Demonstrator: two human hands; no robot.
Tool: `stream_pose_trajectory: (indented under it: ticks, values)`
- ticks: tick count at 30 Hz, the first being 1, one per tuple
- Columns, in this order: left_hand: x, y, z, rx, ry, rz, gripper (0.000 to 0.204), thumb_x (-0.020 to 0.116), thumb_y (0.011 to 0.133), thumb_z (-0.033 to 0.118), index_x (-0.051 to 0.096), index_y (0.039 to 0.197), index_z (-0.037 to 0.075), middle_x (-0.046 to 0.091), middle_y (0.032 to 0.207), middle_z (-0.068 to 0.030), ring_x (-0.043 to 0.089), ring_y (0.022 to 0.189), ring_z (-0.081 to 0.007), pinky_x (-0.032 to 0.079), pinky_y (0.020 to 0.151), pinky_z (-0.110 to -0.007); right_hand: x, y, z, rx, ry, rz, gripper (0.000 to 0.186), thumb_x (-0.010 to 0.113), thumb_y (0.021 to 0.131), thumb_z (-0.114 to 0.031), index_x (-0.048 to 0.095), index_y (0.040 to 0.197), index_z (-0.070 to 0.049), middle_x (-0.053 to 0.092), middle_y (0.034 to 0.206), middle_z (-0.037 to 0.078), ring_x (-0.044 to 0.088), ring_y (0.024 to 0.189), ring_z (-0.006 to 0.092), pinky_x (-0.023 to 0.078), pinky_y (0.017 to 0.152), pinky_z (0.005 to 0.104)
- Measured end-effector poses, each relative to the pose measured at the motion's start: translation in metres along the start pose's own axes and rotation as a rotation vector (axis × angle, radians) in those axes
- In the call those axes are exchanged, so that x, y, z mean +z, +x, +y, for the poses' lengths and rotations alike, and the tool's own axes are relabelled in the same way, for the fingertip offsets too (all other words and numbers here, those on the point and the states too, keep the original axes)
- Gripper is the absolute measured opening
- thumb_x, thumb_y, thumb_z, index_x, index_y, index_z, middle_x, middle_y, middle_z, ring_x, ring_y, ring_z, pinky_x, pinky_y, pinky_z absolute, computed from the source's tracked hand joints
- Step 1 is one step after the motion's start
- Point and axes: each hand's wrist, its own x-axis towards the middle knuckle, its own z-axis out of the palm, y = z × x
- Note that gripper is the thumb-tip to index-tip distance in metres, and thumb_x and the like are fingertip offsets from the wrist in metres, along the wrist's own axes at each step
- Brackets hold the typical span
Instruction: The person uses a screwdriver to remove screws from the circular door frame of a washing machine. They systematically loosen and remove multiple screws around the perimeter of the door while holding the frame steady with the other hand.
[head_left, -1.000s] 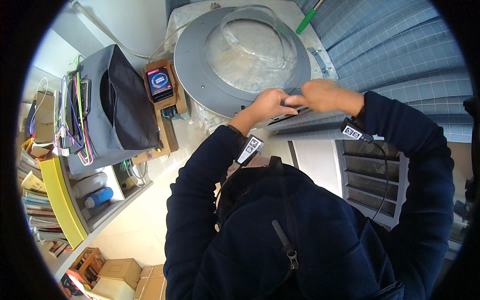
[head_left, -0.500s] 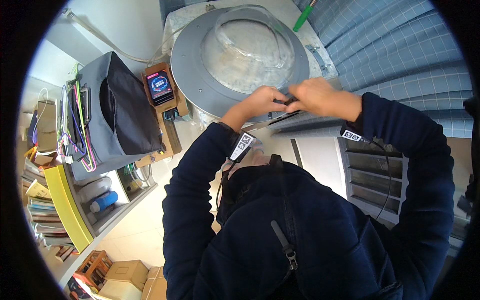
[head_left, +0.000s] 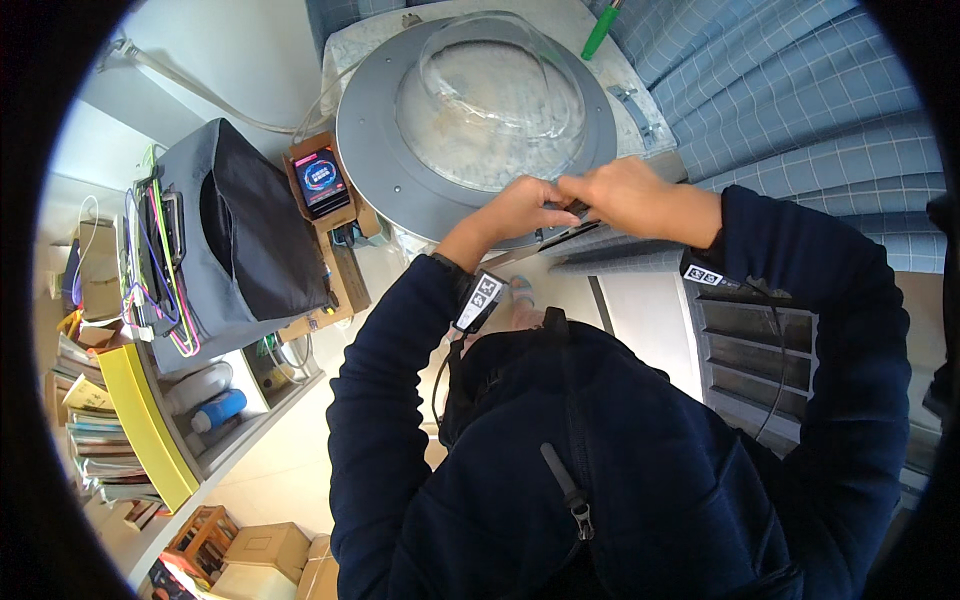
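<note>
A wide grey ring (head_left: 370, 140) with a clear raised dome (head_left: 500, 85) rests on a pale, mottled top (head_left: 350, 50). At the ring's near right edge, my left hand (head_left: 510, 212) has thumb and finger pinched toward a small dark piece (head_left: 578, 208), partly hidden by my fingers. My right hand (head_left: 630, 197) is curled around that piece from the right, its fingertips nearly meeting those of my left. Whether my left fingers grip the same piece is unclear. Both wrists carry small devices with cables.
A blue checked curtain (head_left: 780, 90) hangs at right, near a green handle (head_left: 600, 30). Left are a dark fabric bin (head_left: 270, 245), an open carton (head_left: 320, 180), and shelving with books (head_left: 105, 450). Boxes (head_left: 265, 550) sit lower left. A foot (head_left: 521, 292) shows below my hands.
Both hands remain at the ring's edge, their fingers shifting slightly around the dark piece. The ring appears slightly farther left and the shelving lower, while more of the foot shows.
</note>
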Motion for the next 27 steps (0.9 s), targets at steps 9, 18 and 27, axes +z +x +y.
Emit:
stream_pose_trajectory:
  ticks: [9,18,27]
  values:
    - [-0.001,-0.006,-0.005,-0.125,-0.224,-0.055,0.025,0.075,0.083,0.017,0.07,0.103,0.002,0.069,0.086,-0.0026,0.056,0.077,-0.0086,0.048,0.073,-0.028,-0.004,0.006,-0.002,0.102,0.051,-0.077,0.026,0.068,0.083,-0.027,0.065,0.098,-0.006,0.069,0.087,0.016,0.067,0.084,0.0353,0.051,0.068,0.0457]
    - [-0.001,0.002,0.004,-0.188,-0.074,-0.111,0.024,0.075,0.081,0.018,0.07,0.097,0.0,0.069,0.085,-0.0062,0.058,0.078,-0.0095,0.047,0.073,-0.028,-0.005,0.01,-0.005,0.257,-0.093,-0.293,0.034,0.072,0.08,-0.027,0.056,0.101,-0.005,0.068,0.081,0.014,0.066,0.079,0.036,0.049,0.064,0.0469]
    - [-0.004,0.0,0.005,-0.177,-0.17,-0.093,0.021,0.075,0.082,0.009,0.069,0.101,0.0,0.07,0.092,-0.0034,0.061,0.086,-0.0088,0.049,0.082,-0.026,0.011,-0.001,-0.008,0.108,0.049,0.04,0.029,0.066,0.084,-0.033,0.063,0.087,-0.004,0.067,0.075,0.015,0.067,0.077,0.0359,0.05,0.064,0.0463]
